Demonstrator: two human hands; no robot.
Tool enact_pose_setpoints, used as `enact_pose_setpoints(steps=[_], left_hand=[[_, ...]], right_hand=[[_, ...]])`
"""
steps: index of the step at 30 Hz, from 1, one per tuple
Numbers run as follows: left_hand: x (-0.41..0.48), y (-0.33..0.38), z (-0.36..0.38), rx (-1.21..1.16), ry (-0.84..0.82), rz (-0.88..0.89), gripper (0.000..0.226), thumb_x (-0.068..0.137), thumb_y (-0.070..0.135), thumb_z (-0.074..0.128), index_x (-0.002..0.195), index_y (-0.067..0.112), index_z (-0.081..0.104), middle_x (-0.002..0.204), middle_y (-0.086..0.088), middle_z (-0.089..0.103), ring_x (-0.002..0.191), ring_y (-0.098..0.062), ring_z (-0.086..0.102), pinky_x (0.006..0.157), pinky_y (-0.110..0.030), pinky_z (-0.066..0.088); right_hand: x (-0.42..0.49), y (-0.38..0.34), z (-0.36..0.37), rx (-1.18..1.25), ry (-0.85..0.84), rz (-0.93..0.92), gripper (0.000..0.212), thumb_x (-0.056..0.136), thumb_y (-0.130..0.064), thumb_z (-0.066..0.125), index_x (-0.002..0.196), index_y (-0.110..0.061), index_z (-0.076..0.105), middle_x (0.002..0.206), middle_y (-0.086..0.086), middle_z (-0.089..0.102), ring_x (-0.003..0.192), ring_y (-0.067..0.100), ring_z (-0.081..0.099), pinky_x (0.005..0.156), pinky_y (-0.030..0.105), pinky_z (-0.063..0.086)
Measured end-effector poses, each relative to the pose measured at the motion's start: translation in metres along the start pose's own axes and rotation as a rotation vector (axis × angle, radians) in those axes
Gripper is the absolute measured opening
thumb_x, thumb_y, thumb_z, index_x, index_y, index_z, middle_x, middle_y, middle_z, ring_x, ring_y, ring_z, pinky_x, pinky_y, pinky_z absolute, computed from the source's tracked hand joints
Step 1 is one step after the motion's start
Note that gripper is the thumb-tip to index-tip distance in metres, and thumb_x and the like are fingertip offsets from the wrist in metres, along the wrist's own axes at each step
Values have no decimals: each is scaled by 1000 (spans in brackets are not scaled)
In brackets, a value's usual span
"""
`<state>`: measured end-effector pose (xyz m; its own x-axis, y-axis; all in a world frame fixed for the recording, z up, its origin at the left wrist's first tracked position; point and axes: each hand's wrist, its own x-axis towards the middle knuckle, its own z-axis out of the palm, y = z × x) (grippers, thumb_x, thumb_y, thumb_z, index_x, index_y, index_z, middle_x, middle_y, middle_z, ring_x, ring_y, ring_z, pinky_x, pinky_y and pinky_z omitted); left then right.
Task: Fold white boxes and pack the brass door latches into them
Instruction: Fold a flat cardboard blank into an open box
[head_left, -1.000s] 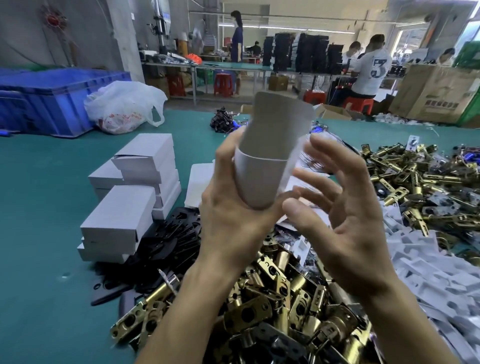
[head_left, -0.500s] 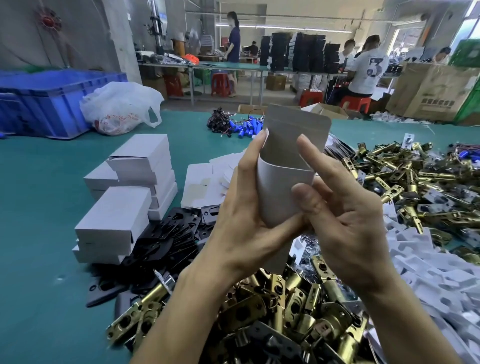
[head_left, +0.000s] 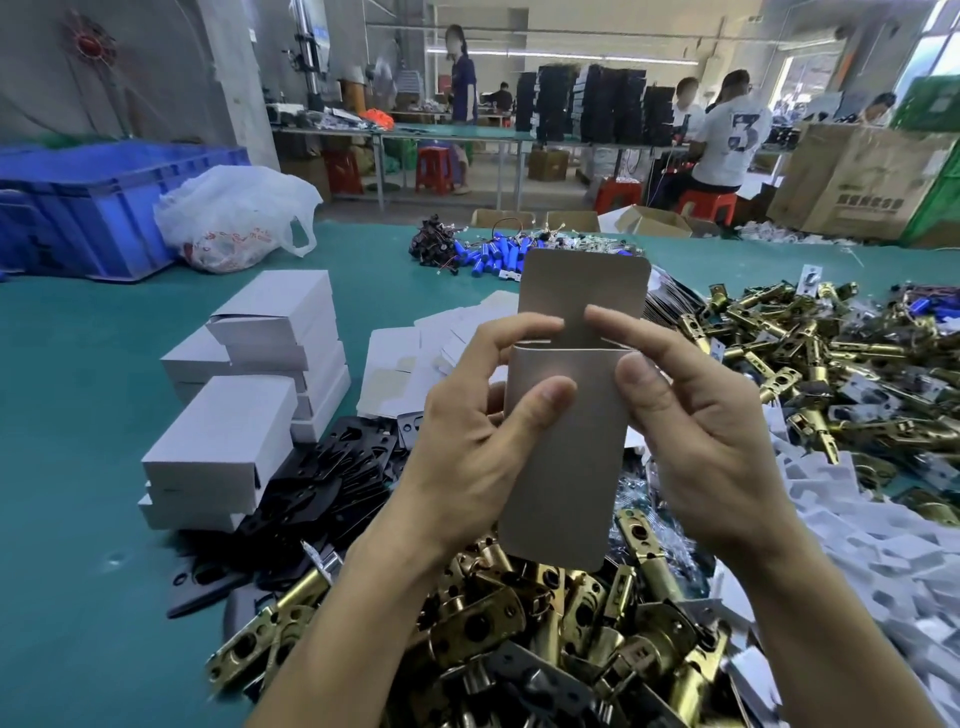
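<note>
Both hands hold the unfolded box (head_left: 566, 457) upright above the brass latch pile (head_left: 519, 623): left hand (head_left: 467, 447) and right hand (head_left: 706, 441) pinch its edges, forefingers at the top flap. Folded boxes (head_left: 249, 395) stand left of the pile.

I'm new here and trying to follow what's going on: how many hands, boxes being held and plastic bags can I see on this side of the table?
Hands: 2, left hand and right hand
Half-folded white box, held by both hands: 1
Crumpled plastic bag: 1
Total: 4
</note>
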<state>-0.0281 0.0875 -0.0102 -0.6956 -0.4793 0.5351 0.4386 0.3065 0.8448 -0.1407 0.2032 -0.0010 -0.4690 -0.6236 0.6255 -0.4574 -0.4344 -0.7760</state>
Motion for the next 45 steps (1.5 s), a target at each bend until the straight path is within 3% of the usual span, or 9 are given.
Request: enact_pose_setpoints(steps=[3,13,22,27,30,32,35,42,45], left_hand=[[1,-2,-2,-52,27,9,27,91,22,69,114,34,63,103,-2,73,86,-13,72,66,-28,60],[1,-4,-3,-93,93,69,35,72,24,89,100,41,75,95,1,78,84,-14,75,72,-28,60],[1,-2,-1,-75,71,51,28,78,14,77,103,24,68,93,2,78,83,-11,73,75,-28,61],[2,-1,-6,-130,36,35,27,79,8,75,96,30,75,86,-1,77,78,-11,72,70,-25,58],[2,2,-9,-126,-25,21,31,80,10,80,95,37,76,82,1,76,76,-8,71,68,-21,55],[2,3,-9,-125,-40,14,28,77,18,81,96,37,76,86,-1,77,79,-10,72,69,-22,56],[2,3,-11,-133,-20,-6,25,75,24,78,96,38,75,92,-4,78,84,-14,74,71,-25,57],[3,5,-5,-189,-30,7,32,81,19,74,101,41,64,101,-7,78,86,-23,76,70,-35,62],[3,5,-5,-218,-62,2,39,84,15,72,103,42,53,100,-10,78,84,-25,76,68,-36,62]], right_hand=[[0,1,-3,23,-16,50,28,96,-24,50,120,-25,64,118,4,69,106,14,67,88,26,54],[2,4,-10,8,17,4,33,84,-17,64,116,-19,66,110,6,67,103,9,64,87,20,51],[2,9,-13,62,31,-21,30,81,-20,69,109,-12,75,103,0,67,99,11,65,84,20,51],[2,5,-13,196,26,35,50,77,-17,83,116,-33,55,89,-7,66,80,15,65,70,29,56],[2,1,-19,239,-30,133,67,72,-23,78,130,-41,50,98,7,61,89,31,59,77,50,52],[2,-2,-21,225,-108,119,58,74,-30,79,128,-37,59,112,19,62,100,45,59,89,58,50],[1,-7,-20,208,-134,92,45,78,-45,78,121,-38,64,116,7,66,106,39,64,91,51,55],[2,-10,-20,162,-98,6,27,80,-5,67,93,-29,73,106,17,68,100,21,66,84,38,55],[1,-14,-21,164,-89,7,17,77,-17,79,91,-27,74,109,18,69,98,19,70,81,38,56]])
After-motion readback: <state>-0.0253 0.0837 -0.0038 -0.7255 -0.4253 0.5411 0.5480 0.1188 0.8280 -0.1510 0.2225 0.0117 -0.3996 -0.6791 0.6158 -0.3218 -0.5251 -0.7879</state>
